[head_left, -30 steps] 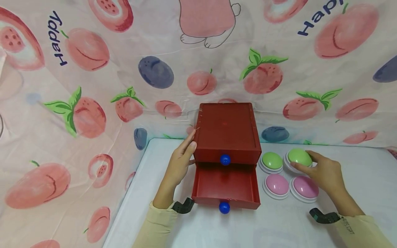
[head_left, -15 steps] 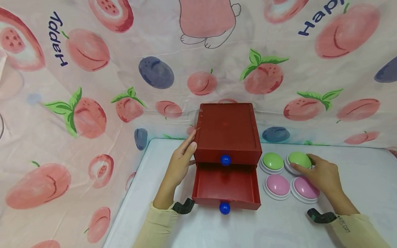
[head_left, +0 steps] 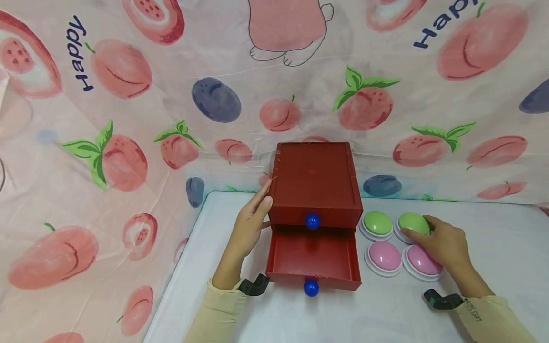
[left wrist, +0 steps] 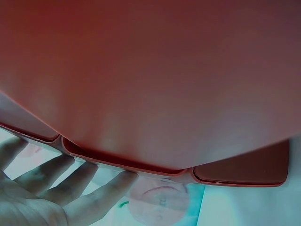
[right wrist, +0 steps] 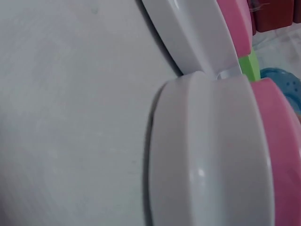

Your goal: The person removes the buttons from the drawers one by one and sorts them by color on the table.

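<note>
Matt, dark-red plastic on the small two-drawer box [head_left: 315, 183], faintly scuffed along its top edges; glossy blue plastic on its two round knobs [head_left: 312, 221]. Smooth, shiny domes in green [head_left: 413, 223] and pink [head_left: 383, 255] plastic, each seated in a glossy white plastic base [right wrist: 207, 174]. Smooth, pale, slightly sheened tabletop [head_left: 386, 314]. Thin printed cloth backdrop [head_left: 128, 119], softly creased, matt.

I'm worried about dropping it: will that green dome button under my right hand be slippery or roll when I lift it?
The green dome looks smooth and glossy, so probably slippery on top. Its flat white base likely stops rolling. The right hand could grip the rim.
</note>
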`<state>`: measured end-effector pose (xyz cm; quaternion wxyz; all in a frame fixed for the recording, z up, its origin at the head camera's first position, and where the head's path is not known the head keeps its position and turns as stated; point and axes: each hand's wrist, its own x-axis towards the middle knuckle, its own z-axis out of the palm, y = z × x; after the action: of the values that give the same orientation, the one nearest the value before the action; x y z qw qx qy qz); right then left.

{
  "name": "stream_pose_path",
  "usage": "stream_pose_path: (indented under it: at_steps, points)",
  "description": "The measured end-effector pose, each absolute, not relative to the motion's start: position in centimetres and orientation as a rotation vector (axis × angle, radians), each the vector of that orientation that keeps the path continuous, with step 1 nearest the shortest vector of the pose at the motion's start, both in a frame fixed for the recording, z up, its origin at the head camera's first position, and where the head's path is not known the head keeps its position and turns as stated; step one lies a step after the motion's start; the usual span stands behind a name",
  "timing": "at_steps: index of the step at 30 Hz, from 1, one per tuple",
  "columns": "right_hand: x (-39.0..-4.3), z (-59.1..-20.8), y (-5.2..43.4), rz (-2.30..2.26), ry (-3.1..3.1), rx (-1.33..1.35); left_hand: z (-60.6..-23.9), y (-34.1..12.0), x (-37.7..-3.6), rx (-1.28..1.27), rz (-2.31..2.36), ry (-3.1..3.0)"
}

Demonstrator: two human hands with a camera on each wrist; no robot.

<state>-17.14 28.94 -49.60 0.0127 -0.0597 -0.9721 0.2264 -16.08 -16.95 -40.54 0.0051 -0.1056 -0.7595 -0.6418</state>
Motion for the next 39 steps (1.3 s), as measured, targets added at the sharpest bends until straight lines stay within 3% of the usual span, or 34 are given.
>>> stream_pose_path:
  at_steps: [39]
  points:
    - [-16.7, -48.3, 28.3, 0.744, -3.108, -0.188, -40.5, -16.9, -16.1, -0.329, -2.007, -2.379]
